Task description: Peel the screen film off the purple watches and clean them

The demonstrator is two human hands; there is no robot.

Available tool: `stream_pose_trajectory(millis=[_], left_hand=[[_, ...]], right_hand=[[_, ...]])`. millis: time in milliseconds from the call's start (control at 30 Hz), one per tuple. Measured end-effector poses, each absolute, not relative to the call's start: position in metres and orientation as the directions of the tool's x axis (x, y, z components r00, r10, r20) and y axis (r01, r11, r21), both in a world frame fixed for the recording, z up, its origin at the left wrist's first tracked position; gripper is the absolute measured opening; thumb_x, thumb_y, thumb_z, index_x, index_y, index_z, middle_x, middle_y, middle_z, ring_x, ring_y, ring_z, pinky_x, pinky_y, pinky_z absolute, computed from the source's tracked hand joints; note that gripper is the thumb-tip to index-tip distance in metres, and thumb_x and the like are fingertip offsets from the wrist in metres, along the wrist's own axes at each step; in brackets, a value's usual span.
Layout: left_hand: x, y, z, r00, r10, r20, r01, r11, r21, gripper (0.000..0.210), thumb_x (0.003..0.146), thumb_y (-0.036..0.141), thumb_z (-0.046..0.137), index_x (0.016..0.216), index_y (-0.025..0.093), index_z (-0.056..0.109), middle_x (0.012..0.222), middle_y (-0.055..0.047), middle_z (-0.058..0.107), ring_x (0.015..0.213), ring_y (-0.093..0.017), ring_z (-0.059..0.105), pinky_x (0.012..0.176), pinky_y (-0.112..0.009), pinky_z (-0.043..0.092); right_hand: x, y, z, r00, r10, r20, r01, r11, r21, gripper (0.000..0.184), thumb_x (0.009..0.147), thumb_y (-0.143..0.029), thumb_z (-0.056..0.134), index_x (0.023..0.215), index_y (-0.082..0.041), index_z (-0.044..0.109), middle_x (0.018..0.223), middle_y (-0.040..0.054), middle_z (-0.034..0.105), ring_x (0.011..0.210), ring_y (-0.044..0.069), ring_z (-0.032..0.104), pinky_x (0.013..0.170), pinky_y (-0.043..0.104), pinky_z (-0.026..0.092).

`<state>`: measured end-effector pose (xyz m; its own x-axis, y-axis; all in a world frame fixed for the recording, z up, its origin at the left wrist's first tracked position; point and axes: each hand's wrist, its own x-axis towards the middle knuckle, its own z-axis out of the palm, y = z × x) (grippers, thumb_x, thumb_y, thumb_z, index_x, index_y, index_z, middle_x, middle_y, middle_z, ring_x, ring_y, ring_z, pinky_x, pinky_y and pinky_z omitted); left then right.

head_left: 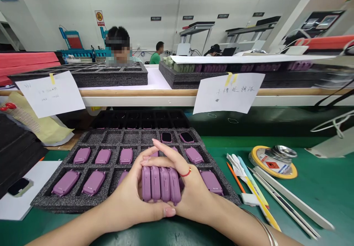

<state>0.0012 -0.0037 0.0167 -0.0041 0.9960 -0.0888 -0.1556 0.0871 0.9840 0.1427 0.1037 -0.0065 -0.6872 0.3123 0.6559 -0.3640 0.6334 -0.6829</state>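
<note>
Between my two hands, a row of several purple smartwatch cases (160, 184) stands on edge, pressed side by side. My left hand (129, 196) is closed around the left side of the row, its thumb lying below. My right hand (195, 185) closes on the right side, its fingers crossing over the top and meeting the left fingers. Just behind and below them lies a black foam tray (63, 207) with purple smartwatch cases such as this one (94, 182) in its compartments. Two in the back row show dark screens (166, 137). My hands hide part of the tray.
Pens and brushes (250, 187), white strips (293, 198) and a round metal tin (276, 161) lie on the green table at right. A watch (20, 187) rests on white sheets at left. A shelf (138, 100) with foam trays crosses behind; a person (118, 39) sits beyond.
</note>
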Motion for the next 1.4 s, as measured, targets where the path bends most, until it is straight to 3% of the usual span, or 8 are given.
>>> stream_pose_trajectory(millis=[333, 633, 800, 933, 1100, 1200, 1300, 1400], left_hand=[[-0.0002, -0.0021, 0.0147, -0.036, 0.999, 0.030, -0.011, -0.030, 0.999, 0.085, 0.068, 0.024, 0.089, 0.139, 0.030, 0.042, 0.143, -0.010, 0.053, 0.137, -0.033, 0.050, 0.110, -0.046, 0.047], [-0.0012, -0.0008, 0.0160, -0.028, 0.999, 0.031, 0.019, -0.031, 0.999, 0.081, 0.069, 0.026, 0.088, 0.137, 0.031, 0.044, 0.140, -0.008, 0.054, 0.136, -0.031, 0.051, 0.110, -0.044, 0.047], [-0.0003, -0.0018, 0.0150, -0.055, 0.998, 0.034, 0.019, -0.033, 0.999, 0.077, 0.070, 0.025, 0.088, 0.135, 0.030, 0.046, 0.137, -0.008, 0.056, 0.132, -0.030, 0.054, 0.108, -0.043, 0.048], [0.0024, -0.0014, 0.0119, -0.108, 0.994, 0.028, -0.007, -0.029, 1.000, 0.077, 0.065, 0.024, 0.090, 0.129, 0.030, 0.049, 0.130, -0.006, 0.061, 0.123, -0.029, 0.061, 0.102, -0.043, 0.053], [0.0078, -0.0005, 0.0093, -0.202, 0.978, -0.044, -0.061, 0.033, 0.998, 0.090, 0.052, 0.024, 0.096, 0.129, 0.030, 0.049, 0.125, -0.006, 0.065, 0.119, -0.032, 0.063, 0.098, -0.044, 0.055], [0.0087, -0.0005, 0.0088, -0.236, 0.971, -0.034, -0.009, 0.033, 0.999, 0.093, 0.053, 0.025, 0.095, 0.133, 0.029, 0.048, 0.131, -0.008, 0.063, 0.126, -0.035, 0.059, 0.102, -0.046, 0.053], [0.0067, 0.0005, 0.0084, -0.260, 0.966, -0.005, 0.052, 0.019, 0.998, 0.089, 0.054, 0.031, 0.095, 0.131, 0.027, 0.050, 0.137, -0.010, 0.060, 0.133, -0.037, 0.053, 0.108, -0.050, 0.049], [0.0038, 0.0025, 0.0082, -0.251, 0.967, 0.052, 0.117, -0.024, 0.993, 0.084, 0.057, 0.035, 0.094, 0.129, 0.025, 0.051, 0.141, -0.012, 0.058, 0.135, -0.037, 0.052, 0.114, -0.051, 0.043]], right_hand=[[0.1440, 0.1021, -0.0044, -0.693, 0.266, 0.670, -0.381, 0.654, -0.654, 0.095, 0.083, -0.021, 0.080, 0.159, -0.031, 0.023, 0.131, 0.0060, 0.068, 0.126, 0.022, 0.063, 0.112, 0.036, 0.049], [0.1439, 0.1025, -0.0017, -0.691, 0.232, 0.685, -0.376, 0.694, -0.614, 0.094, 0.085, -0.018, 0.076, 0.159, -0.030, 0.020, 0.131, 0.0064, 0.068, 0.129, 0.021, 0.061, 0.117, 0.036, 0.044], [0.1428, 0.1029, -0.0020, -0.695, 0.235, 0.680, -0.366, 0.698, -0.615, 0.091, 0.087, -0.021, 0.075, 0.159, -0.029, 0.020, 0.131, 0.0070, 0.068, 0.127, 0.023, 0.062, 0.113, 0.038, 0.049], [0.1420, 0.1032, -0.0040, -0.700, 0.234, 0.675, -0.368, 0.691, -0.622, 0.091, 0.087, -0.025, 0.076, 0.159, -0.029, 0.020, 0.132, 0.0085, 0.067, 0.126, 0.024, 0.063, 0.111, 0.038, 0.051], [0.1427, 0.1041, -0.0054, -0.701, 0.205, 0.683, -0.380, 0.703, -0.601, 0.091, 0.089, -0.037, 0.074, 0.160, -0.029, 0.018, 0.133, 0.0097, 0.067, 0.128, 0.023, 0.061, 0.113, 0.039, 0.049], [0.1415, 0.1057, -0.0080, -0.705, 0.182, 0.686, -0.391, 0.706, -0.590, 0.090, 0.091, -0.037, 0.072, 0.161, -0.029, 0.017, 0.134, 0.0097, 0.066, 0.128, 0.023, 0.061, 0.114, 0.039, 0.046], [0.1375, 0.1059, -0.0099, -0.704, 0.185, 0.685, -0.379, 0.718, -0.584, 0.089, 0.090, -0.024, 0.071, 0.160, -0.027, 0.017, 0.136, 0.0105, 0.063, 0.131, 0.022, 0.058, 0.116, 0.039, 0.044], [0.1372, 0.1025, -0.0070, -0.673, 0.135, 0.727, -0.365, 0.795, -0.485, 0.092, 0.086, -0.027, 0.075, 0.159, -0.023, 0.019, 0.144, 0.0157, 0.055, 0.138, 0.025, 0.050, 0.119, 0.043, 0.040]])
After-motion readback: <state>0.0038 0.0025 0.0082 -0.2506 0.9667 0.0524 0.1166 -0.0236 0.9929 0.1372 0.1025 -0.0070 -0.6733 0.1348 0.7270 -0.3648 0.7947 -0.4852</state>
